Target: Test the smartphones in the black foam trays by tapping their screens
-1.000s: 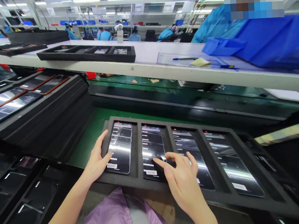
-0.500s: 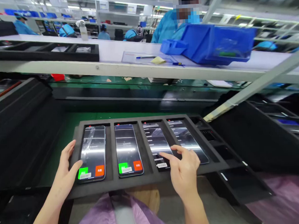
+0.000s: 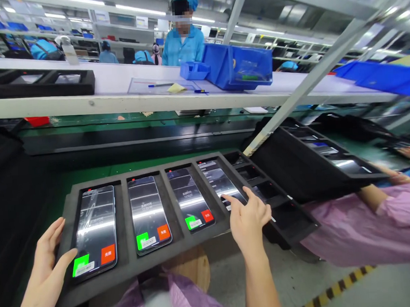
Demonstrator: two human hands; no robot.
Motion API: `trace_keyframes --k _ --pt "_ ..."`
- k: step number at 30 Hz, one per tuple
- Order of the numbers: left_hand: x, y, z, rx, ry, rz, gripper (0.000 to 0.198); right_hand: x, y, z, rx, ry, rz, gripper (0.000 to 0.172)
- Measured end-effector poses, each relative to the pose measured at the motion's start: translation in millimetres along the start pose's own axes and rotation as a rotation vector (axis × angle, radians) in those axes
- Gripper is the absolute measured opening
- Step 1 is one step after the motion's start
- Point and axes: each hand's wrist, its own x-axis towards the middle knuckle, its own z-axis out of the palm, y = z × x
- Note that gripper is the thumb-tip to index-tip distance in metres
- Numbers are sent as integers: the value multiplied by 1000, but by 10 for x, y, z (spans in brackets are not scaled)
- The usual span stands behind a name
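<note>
A black foam tray [image 3: 125, 249] slants across in front of me, with several phones in its slots. My left hand [image 3: 47, 260] grips its left edge, the thumb reaching over the leftmost phone [image 3: 95, 228]. That phone, a second phone [image 3: 149, 211] and a third phone [image 3: 190, 195] show a green and a red square low on their screens. My right hand [image 3: 247, 215] is open over the rightmost phone [image 3: 222, 180], its index fingertip at the lower part of a screen with lines of text. The hand hides that phone's lower right corner.
More black trays [image 3: 280, 209] stand close on the right, beside a person's pink sleeve [image 3: 353, 228]. A slanted metal post [image 3: 291, 98] rises behind them. Blue bins [image 3: 238, 67] and pens lie on the white shelf [image 3: 120, 103] ahead; a person in blue [image 3: 183, 44] is beyond.
The view has swung right, so the tray sits further left and more slanted. The third phone now shows green and red squares instead of a list. My right index finger has moved from it to the rightmost phone.
</note>
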Motion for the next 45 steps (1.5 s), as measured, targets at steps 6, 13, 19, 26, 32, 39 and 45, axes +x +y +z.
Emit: trace_keyframes --k 6,13,19,26,32,39,45 --pt "-228 127 -12 -26 -60 -17 62 -48 83 -82 33 200 -3 48" --pt "-263 44 -41 -1 -73 14 66 -129 247 -171 59 71 -156 47" --pt "-273 87 -15 0 -57 19 67 -141 196 -136 -25 -8 -144 46" --pt "-319 190 -4 -21 -50 -70 60 -256 -151 -214 135 -136 -423 43" --pt "-306 171 20 -65 -43 -33 62 -372 -490 -189 155 -202 -442 42" --pt "-297 117 18 -120 -58 10 62 -456 -992 -202 299 -237 -838 37" --pt "-245 65 -13 -143 -99 40 62 -408 -1100 -154 300 -352 -890 31"
